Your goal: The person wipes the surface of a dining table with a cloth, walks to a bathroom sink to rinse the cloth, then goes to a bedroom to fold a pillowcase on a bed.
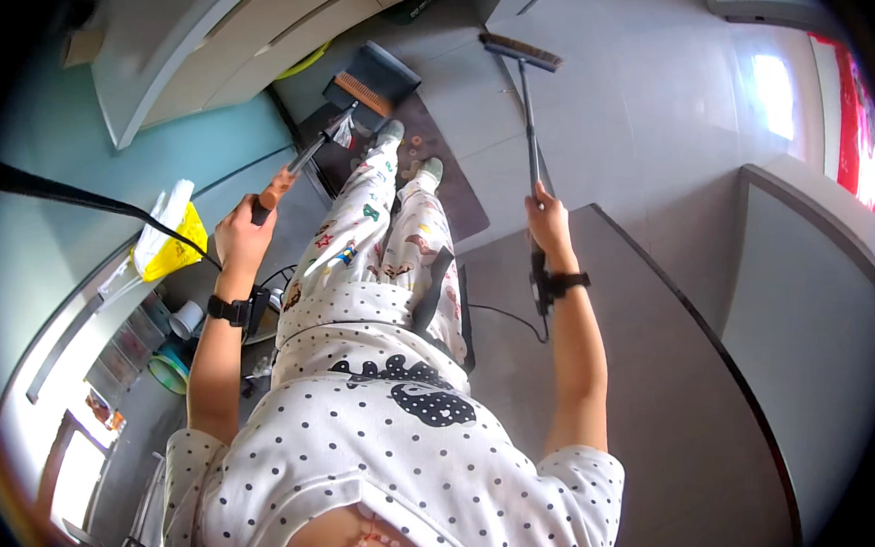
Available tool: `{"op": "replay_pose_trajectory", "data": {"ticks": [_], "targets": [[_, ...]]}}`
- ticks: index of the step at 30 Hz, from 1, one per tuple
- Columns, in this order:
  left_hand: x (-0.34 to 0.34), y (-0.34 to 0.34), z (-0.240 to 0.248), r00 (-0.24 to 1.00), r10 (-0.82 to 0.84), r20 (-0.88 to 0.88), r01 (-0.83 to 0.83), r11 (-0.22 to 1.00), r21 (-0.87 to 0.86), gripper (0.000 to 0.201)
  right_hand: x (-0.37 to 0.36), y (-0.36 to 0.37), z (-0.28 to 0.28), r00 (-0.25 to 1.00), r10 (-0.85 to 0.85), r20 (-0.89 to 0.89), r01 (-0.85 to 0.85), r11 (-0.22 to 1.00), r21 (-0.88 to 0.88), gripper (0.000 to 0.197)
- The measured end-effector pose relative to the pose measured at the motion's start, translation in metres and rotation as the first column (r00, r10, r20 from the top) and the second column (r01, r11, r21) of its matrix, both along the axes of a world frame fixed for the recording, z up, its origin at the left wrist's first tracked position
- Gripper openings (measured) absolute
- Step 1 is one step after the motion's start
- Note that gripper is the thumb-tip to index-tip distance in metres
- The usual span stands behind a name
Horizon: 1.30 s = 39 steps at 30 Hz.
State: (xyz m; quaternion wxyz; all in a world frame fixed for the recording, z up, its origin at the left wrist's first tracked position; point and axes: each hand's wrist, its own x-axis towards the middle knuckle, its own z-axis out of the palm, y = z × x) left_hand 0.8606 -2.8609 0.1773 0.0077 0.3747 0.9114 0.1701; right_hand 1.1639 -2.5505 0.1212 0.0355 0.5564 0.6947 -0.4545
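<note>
Head view: left hand [245, 232] wrapped round the handle of a dark dustpan [384, 68] with orange teeth, its pan at the far edge of the brown mat [455, 186], just ahead of the shoes [391, 131]. Right hand [550, 225] clenched on a broom [530, 119]; bristle head over the floor [469, 93], right of that edge, contact undeterminable.

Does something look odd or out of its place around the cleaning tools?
A white-and-red scrap, perhaps plastic, shows by the lower handle of the long-handled dustpan in the left hand; it seems odd because it hardly looks like part of the tool. I see no clear spill.
</note>
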Motion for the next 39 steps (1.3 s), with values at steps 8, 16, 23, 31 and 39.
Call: {"op": "replay_pose_trajectory", "data": {"ticks": [8,16,23,31,39], "targets": [[-0.033,0.056,0.006,0.977,-0.189,-0.097,0.178,0.977,-0.115,0.024,-0.047,-0.012,-0.137,0.928,-0.328,-0.177,0.197,0.834,-0.516,0.05],[-0.079,0.029,0.015,0.978,-0.125,-0.168,0.078,0.963,-0.26,0.018,-0.017,-0.108,-0.177,0.929,-0.368,0.04,0.36,0.874,-0.325,0.047],[-0.104,0.014,0.034,0.99,-0.111,-0.089,0.078,0.947,-0.31,0.021,-0.029,-0.11,-0.114,0.94,0.043,0.337,0.072,0.945,-0.319,0.056],[-0.117,-0.028,0.071,0.947,-0.163,-0.278,0.135,0.984,-0.116,0.015,0.019,-0.161,-0.004,0.951,-0.253,0.175,0.308,0.796,-0.522,0.046],[-0.125,0.015,0.062,0.929,-0.25,-0.274,0.231,0.968,-0.1,0.014,0.024,-0.126,0.023,0.794,-0.608,0.025,0.467,0.582,-0.666,0.041]]}}
